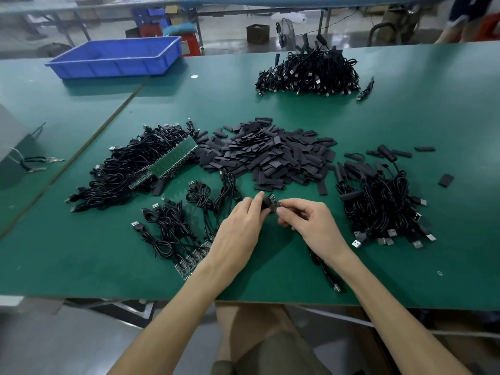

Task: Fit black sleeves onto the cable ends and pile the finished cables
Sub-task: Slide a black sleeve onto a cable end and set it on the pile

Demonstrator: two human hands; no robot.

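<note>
Cable end held just above green table, near the front edge, between left hand and right hand. On the mat around it: heap of loose sleeves behind, tangle of cables with green board strips to the left, small coiled bundles beside the left wrist, pile of sleeved cables on the right, second pile far back. Blue bin at the far left; blurred room beyond, with a fan on the floor. Join of sleeve and board mostly covered by fingertips, depth of fit not readable. Length of black cable partly hidden under the right forearm. Black sleeve pinched between left thumb and fingers; small dark board tip gripped in curled right fingers, poking out past the sleeve.
</note>
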